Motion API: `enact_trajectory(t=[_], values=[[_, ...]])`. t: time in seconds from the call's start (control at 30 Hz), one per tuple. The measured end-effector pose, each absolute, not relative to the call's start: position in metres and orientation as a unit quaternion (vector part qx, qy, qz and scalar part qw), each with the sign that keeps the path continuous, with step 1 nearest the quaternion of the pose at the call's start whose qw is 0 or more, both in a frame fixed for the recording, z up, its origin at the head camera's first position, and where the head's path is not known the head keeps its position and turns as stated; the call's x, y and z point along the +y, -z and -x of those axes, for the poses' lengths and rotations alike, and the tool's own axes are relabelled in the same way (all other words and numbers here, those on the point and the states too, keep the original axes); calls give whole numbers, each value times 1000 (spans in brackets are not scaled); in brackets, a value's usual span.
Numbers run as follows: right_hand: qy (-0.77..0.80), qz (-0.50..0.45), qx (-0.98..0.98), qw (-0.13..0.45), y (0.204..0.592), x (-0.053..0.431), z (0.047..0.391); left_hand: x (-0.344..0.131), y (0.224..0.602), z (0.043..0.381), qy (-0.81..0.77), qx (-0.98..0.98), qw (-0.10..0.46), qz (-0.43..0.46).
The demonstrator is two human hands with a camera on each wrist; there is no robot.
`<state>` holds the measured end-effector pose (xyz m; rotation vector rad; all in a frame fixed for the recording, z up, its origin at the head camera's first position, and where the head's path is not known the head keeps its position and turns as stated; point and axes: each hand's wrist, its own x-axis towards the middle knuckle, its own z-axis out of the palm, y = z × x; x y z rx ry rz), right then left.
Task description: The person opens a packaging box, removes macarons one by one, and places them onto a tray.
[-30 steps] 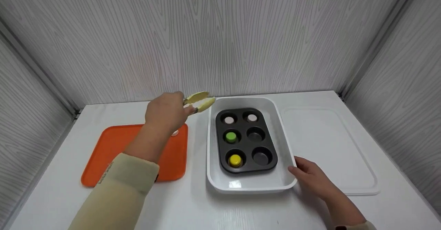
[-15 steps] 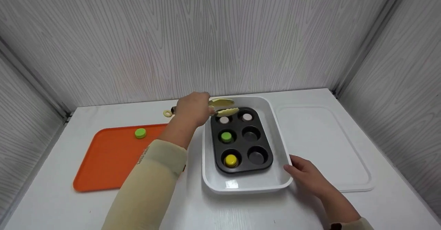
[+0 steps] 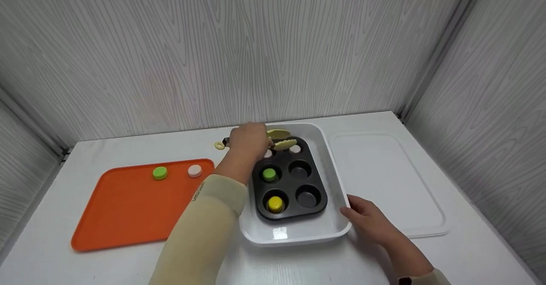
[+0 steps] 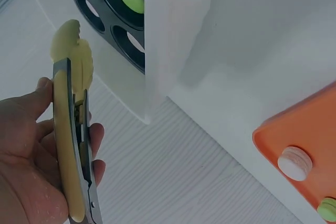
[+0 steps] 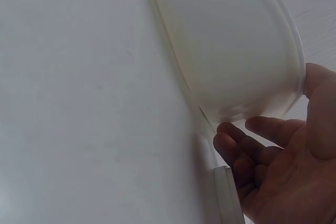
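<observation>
My left hand (image 3: 249, 142) grips yellow-tipped tongs (image 4: 68, 129) over the far end of the black muffin tin (image 3: 290, 210). In the head view the tong tips stand apart, with nothing visible between them. The tin lies inside a white tub (image 3: 294, 239). Its cups hold a yellow macaron (image 3: 275, 204), a green macaron (image 3: 269, 174) and two pale pink macarons, one (image 3: 294, 149) at the far right and one (image 3: 268, 153) partly hidden by my left hand. With thumb and fingers, my right hand (image 3: 369, 221) holds the tub's near right corner; the right wrist view shows fingertips under the rim.
To the left, an orange tray (image 3: 123, 208) carries a green macaron (image 3: 160, 173) and a pale pink macaron (image 3: 195, 171). A flat white lid (image 3: 388, 182) lies to the right of the tub. Behind the table stands a grey wood-grain panel (image 3: 222, 54).
My left hand has carried the tongs rightward from beside the tub to over the tin's far cups. Both macarons on the orange tray have come into sight. My right hand stays at the tub's corner.
</observation>
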<state>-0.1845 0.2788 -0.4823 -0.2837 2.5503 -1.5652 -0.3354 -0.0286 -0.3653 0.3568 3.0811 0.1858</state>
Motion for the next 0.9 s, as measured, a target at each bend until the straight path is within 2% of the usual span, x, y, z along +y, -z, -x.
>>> enact_trajectory(t=[0.4,0.9], values=[[527,129,837,65,484,278,186,-24,379,340,-54,991,49,-114],[534,127,833,70,485,282,184,2,373,352,-28,988,95,-121]])
